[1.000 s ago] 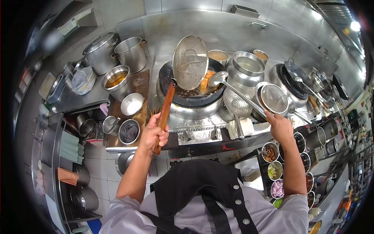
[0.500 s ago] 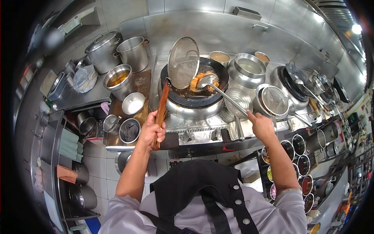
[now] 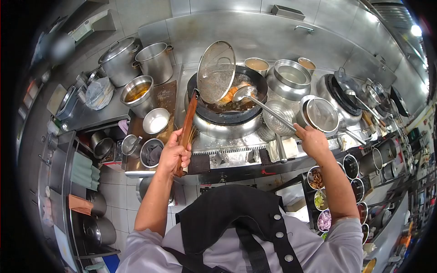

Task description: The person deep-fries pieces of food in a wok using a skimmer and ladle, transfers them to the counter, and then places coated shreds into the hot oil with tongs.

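Observation:
My left hand [image 3: 176,154] is closed round the wooden handle of a mesh strainer [image 3: 216,73], whose round head is tilted up over the left part of a black wok [image 3: 255,83]. Closed on the long metal handle of a ladle [image 3: 246,93] is my right hand [image 3: 312,139]. The ladle's bowl rests at orange-brown food [image 3: 232,94] inside the wok, beside the strainer's lower edge. A perforated skimmer [image 3: 278,117] lies just right of the wok, below the ladle's handle.
Left of the wok stand a pot of amber liquid [image 3: 136,94], an empty steel bowl [image 3: 155,121] and tall pots [image 3: 154,61]. To the right are a water pot [image 3: 291,75], a fine strainer [image 3: 322,114] and another wok [image 3: 347,82]. Ingredient bowls [image 3: 324,220] sit lower right.
The ladle and my right hand have moved left from their position a second ago, with a slight shift back right since half a second ago. The strainer has shifted a little left and turned.

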Demonstrator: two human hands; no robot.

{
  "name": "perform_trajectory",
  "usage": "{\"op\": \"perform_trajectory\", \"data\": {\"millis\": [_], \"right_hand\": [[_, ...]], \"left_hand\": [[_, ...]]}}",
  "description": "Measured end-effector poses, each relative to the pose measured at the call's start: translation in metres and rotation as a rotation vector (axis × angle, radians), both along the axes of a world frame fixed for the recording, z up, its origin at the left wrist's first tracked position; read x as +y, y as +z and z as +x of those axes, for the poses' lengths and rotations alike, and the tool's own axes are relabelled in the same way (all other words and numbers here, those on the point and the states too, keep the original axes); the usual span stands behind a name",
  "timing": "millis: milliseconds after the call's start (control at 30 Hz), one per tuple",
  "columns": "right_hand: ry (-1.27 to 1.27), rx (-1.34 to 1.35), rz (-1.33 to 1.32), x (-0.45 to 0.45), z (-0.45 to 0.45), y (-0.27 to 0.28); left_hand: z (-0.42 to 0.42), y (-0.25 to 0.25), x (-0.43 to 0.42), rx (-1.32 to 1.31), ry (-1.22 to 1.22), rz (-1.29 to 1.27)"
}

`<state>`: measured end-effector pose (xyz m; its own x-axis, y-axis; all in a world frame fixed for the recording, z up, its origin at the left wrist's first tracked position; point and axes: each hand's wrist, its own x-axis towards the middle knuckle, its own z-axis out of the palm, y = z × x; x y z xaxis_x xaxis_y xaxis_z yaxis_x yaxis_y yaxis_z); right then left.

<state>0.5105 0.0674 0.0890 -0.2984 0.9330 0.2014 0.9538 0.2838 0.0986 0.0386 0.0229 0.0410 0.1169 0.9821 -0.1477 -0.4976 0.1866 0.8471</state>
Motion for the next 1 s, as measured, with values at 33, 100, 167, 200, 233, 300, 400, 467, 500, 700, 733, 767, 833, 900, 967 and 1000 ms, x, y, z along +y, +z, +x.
{"op": "perform_trajectory", "data": {"millis": [33, 100, 167, 200, 233, 300, 400, 467, 500, 700, 733, 767, 833, 900, 967, 1000], "right_hand": [[-0.002, -0.008, 0.008, -0.002, 0.003, 0.005], [0.01, 0.01, 0.055, -0.006, 0.011, 0.01], [-0.023, -0.006, 0.046, -0.013, 0.015, 0.021], [-0.026, -0.006, 0.043, -0.016, 0.017, 0.026], [-0.039, 0.012, 0.054, -0.02, 0.019, 0.029], [-0.06, 0.029, 0.064, -0.026, 0.024, 0.033], [-0.081, 0.052, 0.075, -0.026, 0.03, 0.039], [-0.097, 0.059, 0.075, -0.022, 0.031, 0.039], [-0.111, 0.067, 0.075, -0.019, 0.031, 0.039], [-0.04, 0.118, 0.1, 0.019, 0.024, 0.011], [-0.062, 0.134, 0.077, 0.021, 0.017, 0.01], [-0.063, 0.134, 0.076, 0.026, 0.012, 0.005], [-0.069, 0.168, 0.057, 0.037, 0.005, -0.008], [-0.082, 0.205, 0.03, 0.045, -0.006, -0.016], [-0.096, 0.243, 0.006, 0.052, -0.02, -0.023], [-0.11, 0.287, -0.027, 0.054, -0.028, -0.025]], "left_hand": [[0.001, 0.001, 0.0, 0.004, -0.001, -0.001], [0.0, 0.005, -0.002, 0.003, -0.004, 0.01], [0.001, 0.009, -0.004, 0.004, -0.008, 0.016], [0.003, 0.013, -0.005, 0.038, 0.017, 0.041], [0.005, 0.016, -0.007, 0.071, 0.04, 0.066], [0.009, 0.024, -0.01, 0.049, 0.057, 0.06], [0.015, 0.028, -0.011, -0.017, 0.055, 0.049], [0.02, 0.026, -0.009, -0.059, 0.032, 0.04], [0.025, 0.021, -0.007, -0.067, 0.008, 0.037], [0.059, -0.014, 0.008, 0.08, 0.023, 0.012], [0.061, -0.019, 0.013, 0.13, 0.048, -0.017], [0.062, -0.024, 0.017, 0.181, 0.072, -0.046], [0.066, -0.023, 0.025, 0.201, 0.1, -0.054], [0.068, -0.027, 0.036, 0.245, 0.128, -0.053], [0.073, -0.029, 0.047, 0.285, 0.138, -0.054], [0.075, -0.025, 0.052, 0.326, 0.15, -0.057]]}}
